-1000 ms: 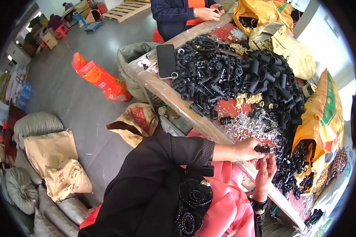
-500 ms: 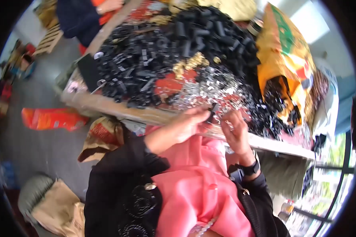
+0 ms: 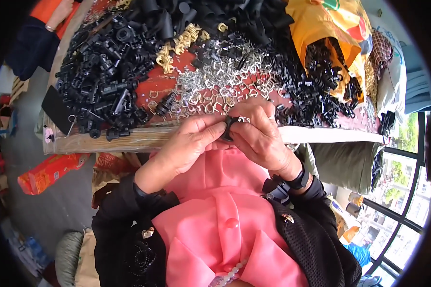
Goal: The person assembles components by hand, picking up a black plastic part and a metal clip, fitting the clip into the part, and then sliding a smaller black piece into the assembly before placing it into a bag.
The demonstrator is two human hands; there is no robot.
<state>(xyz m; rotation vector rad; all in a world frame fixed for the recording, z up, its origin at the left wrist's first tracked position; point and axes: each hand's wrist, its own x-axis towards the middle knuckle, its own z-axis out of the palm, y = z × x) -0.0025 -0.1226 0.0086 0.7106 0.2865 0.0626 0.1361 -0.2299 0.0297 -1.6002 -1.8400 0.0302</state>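
A small black plastic part is held between my two hands just above the table's near edge. My left hand pinches it with thumb and fingers from the left. My right hand has its bent fingers closed on the part's right side, and they partly hide it. Just beyond my fingers lies a heap of small silvery U-shaped metal clips. Black plastic fittings are piled to the left, with more black pieces to the right.
A wooden-edged red table bears everything. Gold-coloured clips lie beyond the silvery ones, with black tubes at the back. A yellow sack spills black pieces at right. Another person's hand shows at the far left.
My right hand has come over to meet the left, and both now hold the black part. Earlier they were apart, with the part in my left hand. The view has shifted.
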